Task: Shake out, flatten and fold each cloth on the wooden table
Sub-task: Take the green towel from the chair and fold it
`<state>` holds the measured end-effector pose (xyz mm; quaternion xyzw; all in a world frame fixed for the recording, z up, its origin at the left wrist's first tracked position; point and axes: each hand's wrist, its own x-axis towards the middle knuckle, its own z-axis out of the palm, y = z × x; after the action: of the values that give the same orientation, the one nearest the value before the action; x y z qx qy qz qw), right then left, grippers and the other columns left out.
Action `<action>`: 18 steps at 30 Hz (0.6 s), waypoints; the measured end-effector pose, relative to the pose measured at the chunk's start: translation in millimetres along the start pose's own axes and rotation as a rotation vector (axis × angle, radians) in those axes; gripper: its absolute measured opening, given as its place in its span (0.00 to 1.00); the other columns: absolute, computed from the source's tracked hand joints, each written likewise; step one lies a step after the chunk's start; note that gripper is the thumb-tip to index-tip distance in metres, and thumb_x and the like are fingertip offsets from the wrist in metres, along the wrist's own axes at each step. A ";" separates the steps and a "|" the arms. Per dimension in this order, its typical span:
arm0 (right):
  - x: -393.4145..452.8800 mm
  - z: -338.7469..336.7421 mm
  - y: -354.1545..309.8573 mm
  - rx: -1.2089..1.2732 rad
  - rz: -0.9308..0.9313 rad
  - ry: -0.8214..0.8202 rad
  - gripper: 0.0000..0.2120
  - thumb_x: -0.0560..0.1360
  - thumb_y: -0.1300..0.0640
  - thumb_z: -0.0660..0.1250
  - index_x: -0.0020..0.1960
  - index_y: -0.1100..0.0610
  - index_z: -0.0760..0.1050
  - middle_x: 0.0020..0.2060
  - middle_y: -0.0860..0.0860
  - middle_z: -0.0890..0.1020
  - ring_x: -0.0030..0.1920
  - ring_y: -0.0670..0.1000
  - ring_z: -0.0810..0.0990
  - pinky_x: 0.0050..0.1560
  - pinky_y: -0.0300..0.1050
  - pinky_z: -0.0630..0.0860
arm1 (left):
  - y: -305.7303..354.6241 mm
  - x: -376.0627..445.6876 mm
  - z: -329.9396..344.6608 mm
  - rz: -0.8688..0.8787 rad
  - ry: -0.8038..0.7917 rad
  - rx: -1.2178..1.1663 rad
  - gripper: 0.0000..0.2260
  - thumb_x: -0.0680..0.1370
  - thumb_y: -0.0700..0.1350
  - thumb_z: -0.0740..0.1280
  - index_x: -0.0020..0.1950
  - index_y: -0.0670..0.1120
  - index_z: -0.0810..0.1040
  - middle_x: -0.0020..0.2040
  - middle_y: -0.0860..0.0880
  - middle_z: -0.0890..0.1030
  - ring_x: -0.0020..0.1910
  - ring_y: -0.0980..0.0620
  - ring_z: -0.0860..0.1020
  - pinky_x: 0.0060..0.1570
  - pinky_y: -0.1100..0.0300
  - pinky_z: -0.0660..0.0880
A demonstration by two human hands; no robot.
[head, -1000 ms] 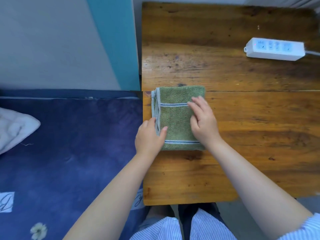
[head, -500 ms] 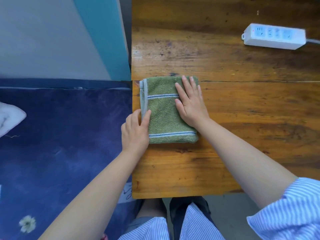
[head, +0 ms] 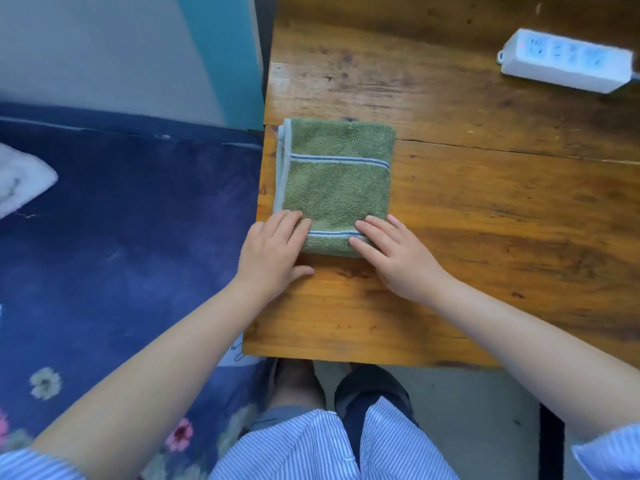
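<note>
Bed (head: 121, 254): dark blue floral cover, left of the worktop, a white quilted piece at its far left edge.
Worktop (head: 485, 220): worn brown wood with a crack running across.
Cloth (head: 334, 183): green towel, folded into a flat rectangle, lying at the worktop's left edge; pale stripes near both ends.
Power strip (head: 566, 60): white, at the far right, well apart from the cloth.
Left hand (head: 273, 251): fingers straight, flat on the cloth's near left corner, thumb on the wood.
Right hand (head: 394, 251): fingers spread, pressing the near right corner.
</note>
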<state>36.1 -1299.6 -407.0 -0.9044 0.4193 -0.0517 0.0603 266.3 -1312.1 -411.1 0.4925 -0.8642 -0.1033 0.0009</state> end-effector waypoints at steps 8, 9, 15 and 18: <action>23.7 -10.5 3.8 0.006 -0.028 -0.109 0.12 0.67 0.65 0.55 0.49 0.63 0.70 0.44 0.62 0.82 0.44 0.61 0.82 0.40 0.53 0.81 | 17.2 -7.9 -4.9 -0.185 -0.031 -0.065 0.36 0.49 0.56 0.81 0.54 0.44 0.81 0.54 0.47 0.83 0.52 0.47 0.82 0.41 0.57 0.76; 25.3 -14.3 4.9 0.075 -0.019 -0.120 0.14 0.65 0.64 0.53 0.48 0.65 0.71 0.43 0.62 0.82 0.42 0.61 0.82 0.37 0.53 0.81 | 20.3 -8.1 -6.7 -0.218 -0.025 -0.086 0.36 0.50 0.54 0.82 0.55 0.44 0.81 0.55 0.47 0.83 0.53 0.46 0.82 0.42 0.55 0.76; 28.7 -61.2 20.6 0.390 0.019 -0.111 0.19 0.63 0.69 0.57 0.51 0.70 0.75 0.47 0.64 0.80 0.47 0.63 0.81 0.48 0.43 0.73 | 43.1 -13.7 -9.2 -0.397 0.133 -0.216 0.21 0.59 0.31 0.68 0.50 0.42 0.82 0.48 0.46 0.84 0.48 0.44 0.83 0.40 0.52 0.76; 30.4 -81.3 23.7 0.416 -0.018 -0.099 0.19 0.64 0.67 0.56 0.53 0.70 0.75 0.49 0.65 0.79 0.51 0.60 0.79 0.49 0.38 0.66 | 55.6 -27.6 -21.9 -0.453 0.181 -0.230 0.19 0.58 0.31 0.62 0.46 0.41 0.82 0.44 0.45 0.84 0.43 0.43 0.83 0.36 0.52 0.75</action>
<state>26.1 -1343.3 -329.1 -0.8777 0.3879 -0.0929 0.2657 235.4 -1265.0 -376.9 0.6773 -0.7108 -0.1541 0.1113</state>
